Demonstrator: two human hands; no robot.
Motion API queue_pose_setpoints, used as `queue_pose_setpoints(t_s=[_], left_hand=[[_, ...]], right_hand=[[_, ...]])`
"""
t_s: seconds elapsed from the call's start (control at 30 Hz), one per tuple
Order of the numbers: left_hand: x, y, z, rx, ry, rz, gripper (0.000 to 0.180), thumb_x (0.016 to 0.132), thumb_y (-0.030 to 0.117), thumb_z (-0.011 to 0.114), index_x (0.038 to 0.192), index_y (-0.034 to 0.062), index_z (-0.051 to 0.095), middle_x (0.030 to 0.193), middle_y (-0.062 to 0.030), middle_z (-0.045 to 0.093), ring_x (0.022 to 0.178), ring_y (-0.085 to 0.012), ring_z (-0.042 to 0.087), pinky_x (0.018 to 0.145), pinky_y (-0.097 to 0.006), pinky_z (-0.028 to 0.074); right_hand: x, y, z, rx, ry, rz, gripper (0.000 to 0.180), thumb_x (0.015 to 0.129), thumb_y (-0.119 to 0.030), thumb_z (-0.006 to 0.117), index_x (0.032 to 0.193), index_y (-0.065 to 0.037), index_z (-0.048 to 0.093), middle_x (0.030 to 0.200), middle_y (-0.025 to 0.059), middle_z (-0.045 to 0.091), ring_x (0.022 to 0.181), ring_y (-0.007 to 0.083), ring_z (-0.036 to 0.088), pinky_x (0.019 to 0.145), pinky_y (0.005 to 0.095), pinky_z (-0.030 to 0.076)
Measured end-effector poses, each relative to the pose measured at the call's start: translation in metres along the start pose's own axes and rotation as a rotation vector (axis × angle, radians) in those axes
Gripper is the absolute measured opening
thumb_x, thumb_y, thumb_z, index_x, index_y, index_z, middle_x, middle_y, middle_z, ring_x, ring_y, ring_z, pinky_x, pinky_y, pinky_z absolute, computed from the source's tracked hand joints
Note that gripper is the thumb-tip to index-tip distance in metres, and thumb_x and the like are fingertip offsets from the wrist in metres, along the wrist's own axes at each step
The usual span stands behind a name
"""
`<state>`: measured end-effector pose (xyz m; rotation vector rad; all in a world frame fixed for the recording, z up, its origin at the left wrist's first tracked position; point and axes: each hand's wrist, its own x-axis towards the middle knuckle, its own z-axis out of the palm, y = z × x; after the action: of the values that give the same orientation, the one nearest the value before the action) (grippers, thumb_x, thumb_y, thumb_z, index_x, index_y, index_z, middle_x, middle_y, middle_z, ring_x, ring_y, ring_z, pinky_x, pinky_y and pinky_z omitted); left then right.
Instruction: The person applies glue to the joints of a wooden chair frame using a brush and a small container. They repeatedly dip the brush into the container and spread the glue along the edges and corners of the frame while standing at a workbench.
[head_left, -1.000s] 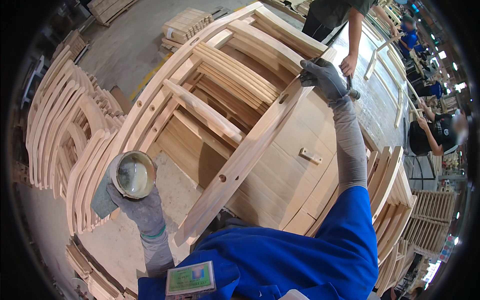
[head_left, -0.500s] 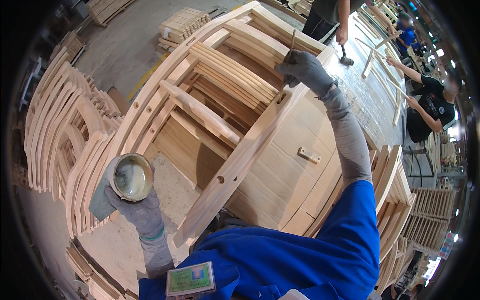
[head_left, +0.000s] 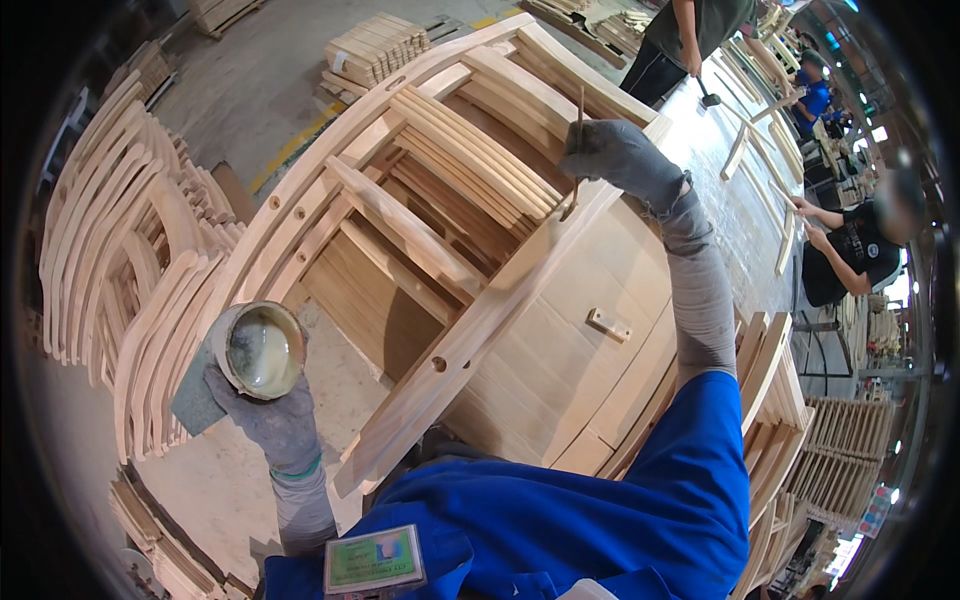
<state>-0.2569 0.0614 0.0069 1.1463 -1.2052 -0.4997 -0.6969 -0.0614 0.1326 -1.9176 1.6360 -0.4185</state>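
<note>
My left hand (head_left: 268, 428), in a grey glove, is closed around a round cup (head_left: 232, 345) holding a pale, creamy liquid (head_left: 268, 358). Further up on the right, my gloved right hand (head_left: 622, 162) pinches a thin stick (head_left: 580, 105). The stick's lower end reaches the near wooden rail (head_left: 510, 285), at its slot; whether it touches the wood I cannot tell. Two round holes show lower down this rail. Beyond it lie several slats (head_left: 470, 150) and a loose wooden bar (head_left: 405, 225), across a stack of curved wooden rails (head_left: 300, 205).
Curved wooden parts (head_left: 120, 240) are piled at the left. A small drilled block (head_left: 608, 325) lies on the cardboard (head_left: 560, 370) to the right. Two co-workers stand by the shiny table (head_left: 740, 195), one with a mallet (head_left: 709, 99). Slats (head_left: 375, 48) are stacked on the floor behind.
My right hand has turned and dropped slightly, and the stick's lower end now shows below it at the slot. The left hand still holds the cup. The co-worker's mallet has shifted.
</note>
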Motion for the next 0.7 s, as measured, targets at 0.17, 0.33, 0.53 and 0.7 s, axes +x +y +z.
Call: queue_pose_setpoints(t_s=[0.17,0.33,0.53,0.7], left_hand=[[-0.001,0.002,0.001,0.069,0.022,0.098,0.083,0.077,-0.005,0.066,0.139,0.0090,0.014,0.139,-0.0173,0.028,0.123,-0.0297,0.042,0.098,-0.046,0.047],[-0.005,0.000,0.000,-0.641,0.127,-0.213,0.082,0.076,-0.003,0.068,0.139,0.0060,0.015,0.138,-0.0186,0.030,0.121,-0.0300,0.043,0.098,-0.047,0.047],[0.002,0.014,0.002,-0.022,0.066,0.019,0.082,0.077,-0.001,0.069,0.139,0.0072,0.015,0.135,-0.0194,0.034,0.120,-0.0298,0.044,0.097,-0.044,0.047],[0.006,0.024,0.016,-0.371,0.112,-0.184,0.084,0.075,0.003,0.073,0.138,0.0035,0.016,0.134,-0.0190,0.036,0.119,-0.0276,0.045,0.100,-0.038,0.042]], right_hand=[[0.004,-0.007,0.009,0.231,-0.068,0.003,0.017,0.077,-0.017,0.069,0.083,-0.002,0.064,0.072,0.0059,0.064,0.067,0.0119,0.061,0.062,0.0240,0.049],[0.000,0.005,-0.005,0.192,-0.011,-0.030,0.015,0.077,-0.015,0.069,0.082,-0.002,0.064,0.073,0.0053,0.064,0.066,0.0109,0.061,0.060,0.0237,0.049],[0.003,-0.017,0.008,0.115,-0.012,0.086,0.011,0.078,-0.011,0.066,0.080,-0.001,0.063,0.066,0.0013,0.060,0.065,0.0101,0.060,0.060,0.0225,0.050],[-0.014,-0.002,0.000,0.307,0.061,0.075,0.015,0.079,-0.011,0.065,0.085,0.002,0.064,0.071,0.0036,0.062,0.067,0.0113,0.060,0.062,0.0238,0.049]])
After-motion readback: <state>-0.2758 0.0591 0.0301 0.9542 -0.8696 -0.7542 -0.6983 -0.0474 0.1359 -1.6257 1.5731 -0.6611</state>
